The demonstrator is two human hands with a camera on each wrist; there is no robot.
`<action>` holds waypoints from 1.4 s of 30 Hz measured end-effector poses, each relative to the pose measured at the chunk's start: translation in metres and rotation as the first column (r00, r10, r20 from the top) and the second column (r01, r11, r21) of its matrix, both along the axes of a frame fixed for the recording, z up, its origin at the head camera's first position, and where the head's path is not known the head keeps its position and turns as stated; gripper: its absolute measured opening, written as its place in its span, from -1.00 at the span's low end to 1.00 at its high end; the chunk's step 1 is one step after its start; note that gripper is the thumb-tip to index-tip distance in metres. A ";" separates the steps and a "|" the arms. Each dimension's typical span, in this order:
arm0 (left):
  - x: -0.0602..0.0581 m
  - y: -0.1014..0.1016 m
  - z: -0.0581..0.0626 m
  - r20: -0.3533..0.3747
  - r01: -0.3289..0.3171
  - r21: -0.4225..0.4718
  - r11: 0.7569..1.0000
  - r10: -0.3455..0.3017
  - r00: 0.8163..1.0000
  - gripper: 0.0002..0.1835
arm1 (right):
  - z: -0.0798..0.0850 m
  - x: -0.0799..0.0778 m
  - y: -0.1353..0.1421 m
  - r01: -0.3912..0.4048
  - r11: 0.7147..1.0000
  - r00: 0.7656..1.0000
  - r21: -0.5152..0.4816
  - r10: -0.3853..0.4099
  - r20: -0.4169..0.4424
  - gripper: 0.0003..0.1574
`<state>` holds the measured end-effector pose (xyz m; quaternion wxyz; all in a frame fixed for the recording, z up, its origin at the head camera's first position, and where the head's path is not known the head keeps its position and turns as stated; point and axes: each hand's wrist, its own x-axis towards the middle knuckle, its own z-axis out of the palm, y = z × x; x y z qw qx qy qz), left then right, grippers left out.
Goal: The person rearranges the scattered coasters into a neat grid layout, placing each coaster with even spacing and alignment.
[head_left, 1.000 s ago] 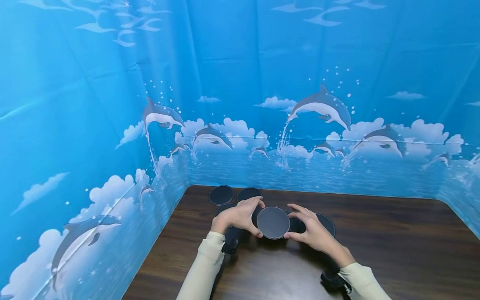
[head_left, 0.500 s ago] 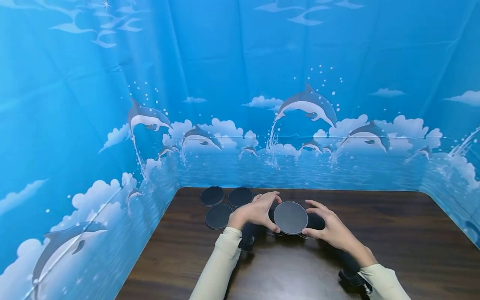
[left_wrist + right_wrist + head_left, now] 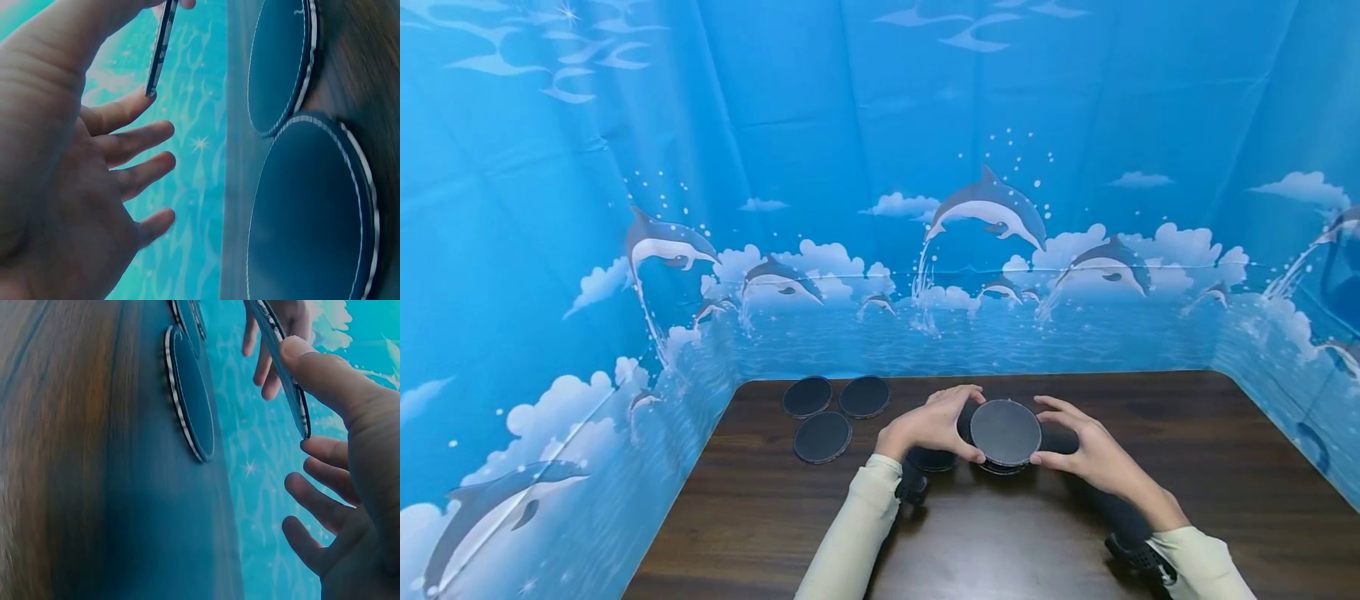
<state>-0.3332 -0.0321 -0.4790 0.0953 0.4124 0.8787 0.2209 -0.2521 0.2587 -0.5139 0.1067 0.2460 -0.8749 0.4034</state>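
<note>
Both hands hold one round dark coaster (image 3: 1006,432) with a stitched edge, raised over the table and lying level. My left hand (image 3: 931,427) grips its left edge with thumb and forefinger; the other fingers extend loosely in the left wrist view. My right hand (image 3: 1093,450) pinches the opposite edge the same way, as the right wrist view shows from the side, where the coaster (image 3: 287,375) appears as a thin slanted disc. Under the held one, the front rim of another coaster (image 3: 1000,469) peeks out. One more coaster (image 3: 931,460) lies partly hidden beneath my left hand.
Three similar coasters lie grouped at the table's back left: one at the rear left (image 3: 807,397), one at the rear right (image 3: 864,397) and one in front (image 3: 822,437). The dark wooden table (image 3: 752,508) meets a blue dolphin-print curtain (image 3: 865,167) behind and at the sides.
Both hands have carried the coaster to the right, from over the middle of the row to over the rightmost coaster. The head view has turned right, and the back-left coasters are now uncovered.
</note>
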 end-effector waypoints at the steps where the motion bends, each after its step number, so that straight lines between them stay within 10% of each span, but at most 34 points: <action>1: 0.000 0.002 0.000 0.000 -0.003 0.003 1.000 0.003 1.000 -0.09 | 0.000 -0.001 0.002 -0.001 1.000 1.000 0.000 0.001 0.000 -0.18; 42: 0.006 0.097 -0.018 -0.143 -0.107 -0.064 0.992 0.096 0.985 -0.03 | 0.000 0.002 0.085 0.025 0.997 0.984 0.071 -0.037 0.173 -0.07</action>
